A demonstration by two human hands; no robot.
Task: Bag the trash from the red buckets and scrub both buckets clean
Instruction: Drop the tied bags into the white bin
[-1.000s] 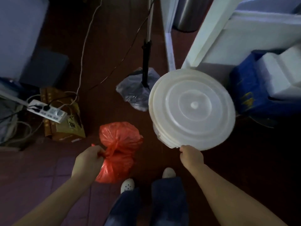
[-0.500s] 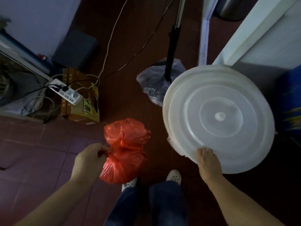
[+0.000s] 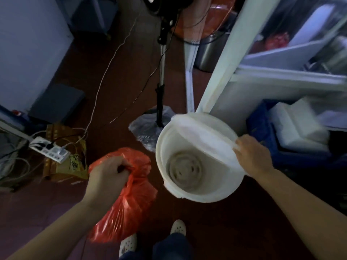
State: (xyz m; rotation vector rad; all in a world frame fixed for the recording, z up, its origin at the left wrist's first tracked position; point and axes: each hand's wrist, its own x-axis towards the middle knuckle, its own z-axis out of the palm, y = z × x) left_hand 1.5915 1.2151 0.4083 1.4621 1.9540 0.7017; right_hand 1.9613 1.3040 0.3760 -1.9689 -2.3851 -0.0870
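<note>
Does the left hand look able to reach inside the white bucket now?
Probably yes: the right hand holds the lid tilted up, leaving the bucket open toward the left hand, though it grips the red bag.

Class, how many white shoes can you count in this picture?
2. One shoe lies below the red bag; the other shoe lies right of it, below the white bucket. Trouser legs partly cover both.

Thin, crinkled, glossy red plastic bag [image 3: 129, 199]; smooth matt white plastic bucket [image 3: 197, 186]; shiny metal fan pole [image 3: 161, 68].
</note>
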